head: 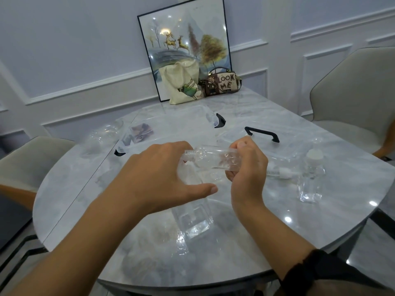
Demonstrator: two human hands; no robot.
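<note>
While the right hand curls its fingers round the base of a small clear bottle, held on its side with the open neck towards the left hand, that hand wraps thumb and fingers round the top of a tall square bottle on the marble table. Both bottles are transparent and glossy; whether either holds liquid I cannot tell. A white-capped bottle stands apart to the right.

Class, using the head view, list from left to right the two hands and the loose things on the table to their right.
In order: left hand, gripping the standing bottle → right hand, holding the tipped bottle → white pump → white-capped bottle.
</note>
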